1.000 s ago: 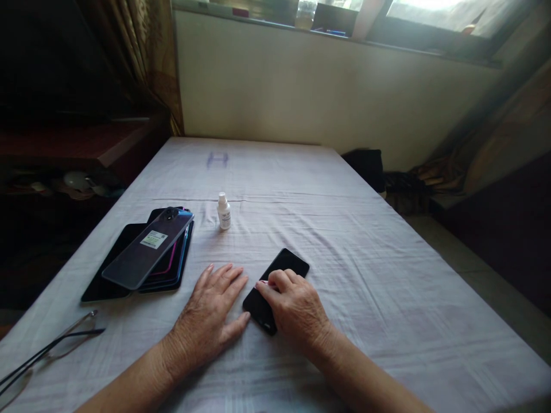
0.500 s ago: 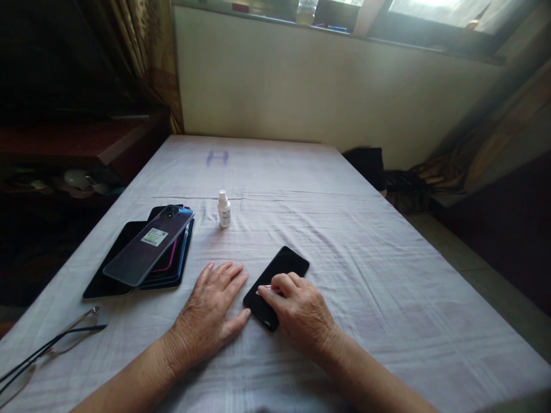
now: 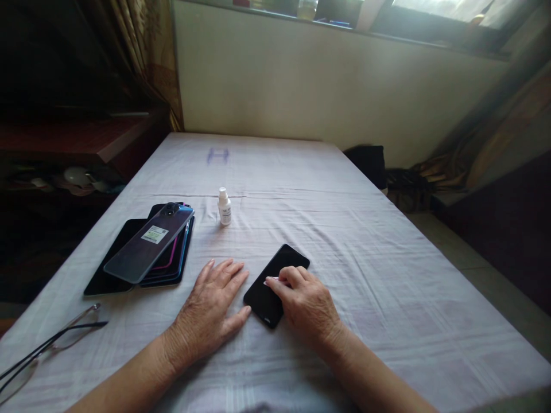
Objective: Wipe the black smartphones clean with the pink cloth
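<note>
Phone (image 3: 275, 285) on white sheet (image 3: 344, 241) | right hand (image 3: 307, 307) pinching pink scrap | left hand (image 3: 209, 312) flat

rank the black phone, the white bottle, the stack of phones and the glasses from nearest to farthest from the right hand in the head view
1. black phone: under the right hand, whose fingertips touch its screen.
2. white bottle: upright, farther back and to the left.
3. stack of phones: left, beyond the left hand.
4. glasses: at the near left edge of the cloth.
</note>
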Demonstrator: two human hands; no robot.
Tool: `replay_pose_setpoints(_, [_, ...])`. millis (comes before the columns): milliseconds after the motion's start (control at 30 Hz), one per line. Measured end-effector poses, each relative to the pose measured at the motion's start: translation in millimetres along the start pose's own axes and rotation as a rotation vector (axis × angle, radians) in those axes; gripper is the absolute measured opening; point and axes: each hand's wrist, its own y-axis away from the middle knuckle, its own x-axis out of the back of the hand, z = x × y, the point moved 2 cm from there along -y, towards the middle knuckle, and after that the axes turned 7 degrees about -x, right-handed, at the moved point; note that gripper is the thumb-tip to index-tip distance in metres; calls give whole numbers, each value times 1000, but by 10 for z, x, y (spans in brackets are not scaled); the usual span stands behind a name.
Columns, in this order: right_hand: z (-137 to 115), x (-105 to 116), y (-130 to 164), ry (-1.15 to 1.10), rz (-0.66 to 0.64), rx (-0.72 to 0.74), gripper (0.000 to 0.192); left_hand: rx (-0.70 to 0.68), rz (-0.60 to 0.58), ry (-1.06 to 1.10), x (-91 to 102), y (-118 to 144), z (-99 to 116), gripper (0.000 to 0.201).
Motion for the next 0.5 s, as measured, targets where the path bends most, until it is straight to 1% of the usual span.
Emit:
replay_pose_setpoints(100, [10, 8, 17, 5, 3, -10, 19, 1, 4, 1, -3, 0, 2, 50])
replay_pose_setpoints(267, [-45, 45, 80, -28, 0, 52, 18, 2, -3, -5, -8, 1, 0, 50])
replay_pose_setpoints(433, [41, 55, 78, -12, 3, 5, 22, 6, -6, -1, -7, -4, 3, 49])
replay_pose_setpoints(500, [33, 51, 87, -13, 5, 6, 22, 10, -5, 0, -9, -2, 2, 49])
